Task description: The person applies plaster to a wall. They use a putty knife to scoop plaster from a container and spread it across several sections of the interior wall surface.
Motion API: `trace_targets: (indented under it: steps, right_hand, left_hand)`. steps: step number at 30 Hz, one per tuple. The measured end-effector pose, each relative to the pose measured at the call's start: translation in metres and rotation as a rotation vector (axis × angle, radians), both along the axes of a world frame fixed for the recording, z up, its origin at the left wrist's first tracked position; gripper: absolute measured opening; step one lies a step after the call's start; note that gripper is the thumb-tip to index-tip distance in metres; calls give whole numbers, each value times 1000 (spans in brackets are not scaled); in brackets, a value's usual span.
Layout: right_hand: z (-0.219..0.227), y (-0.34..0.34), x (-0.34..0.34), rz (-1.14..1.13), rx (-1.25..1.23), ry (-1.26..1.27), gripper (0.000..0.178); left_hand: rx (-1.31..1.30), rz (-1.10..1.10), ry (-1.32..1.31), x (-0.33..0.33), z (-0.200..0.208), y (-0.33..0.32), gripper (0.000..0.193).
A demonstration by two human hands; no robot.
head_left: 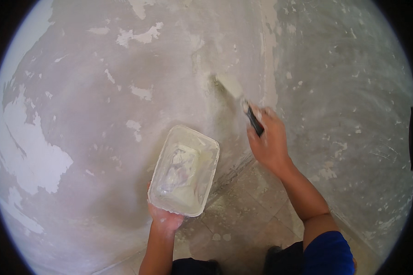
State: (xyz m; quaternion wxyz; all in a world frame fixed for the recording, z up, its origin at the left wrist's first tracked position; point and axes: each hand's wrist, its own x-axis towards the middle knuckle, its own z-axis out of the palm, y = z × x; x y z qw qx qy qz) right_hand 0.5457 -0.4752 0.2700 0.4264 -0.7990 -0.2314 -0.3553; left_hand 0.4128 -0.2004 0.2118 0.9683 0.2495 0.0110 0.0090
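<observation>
My left hand [166, 218] holds a white plastic tub [208, 165] from below and behind, most of its fingers hidden by it. Pale, wet-looking filler [181, 167] coats the inside of the tub. My right hand [271, 140] is closed round the dark handle of a putty knife [254, 122]. The knife's blade, pale with filler, points up and left and lies at the wall, close to a small dark, rough patch [214, 81]. Whether the blade's edge touches the wall is hard to tell.
A greyish wall [87, 128] with white patches and peeled spots stands in front. It meets a darker grey wall [344, 114] on the right at a corner. Below lies a tiled floor [243, 215] with pale splotches. My feet show at the bottom edge.
</observation>
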Motion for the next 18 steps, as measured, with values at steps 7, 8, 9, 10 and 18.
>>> trace_targets:
  steps: [7, 8, 9, 10, 18]
  right_hand:
    - [12, 32, 26, -34, 0, 45, 49]
    - [6, 30, 23, -37, -43, 54, 49]
    - [-3, 27, 19, -32, -87, 84, 49]
    - [-14, 20, 14, -32, -141, 111, 49]
    - [-71, -20, -15, 26, -468, 315, 50]
  left_hand:
    - [-19, -4, 35, -4, 1, 4, 66]
    - [-4, 34, 57, -6, 3, 5, 66]
    - [30, 57, 61, -8, 8, 6, 65]
    - [53, 74, 62, -9, 12, 3, 64]
    - [129, 131, 55, -12, 4, 10, 61]
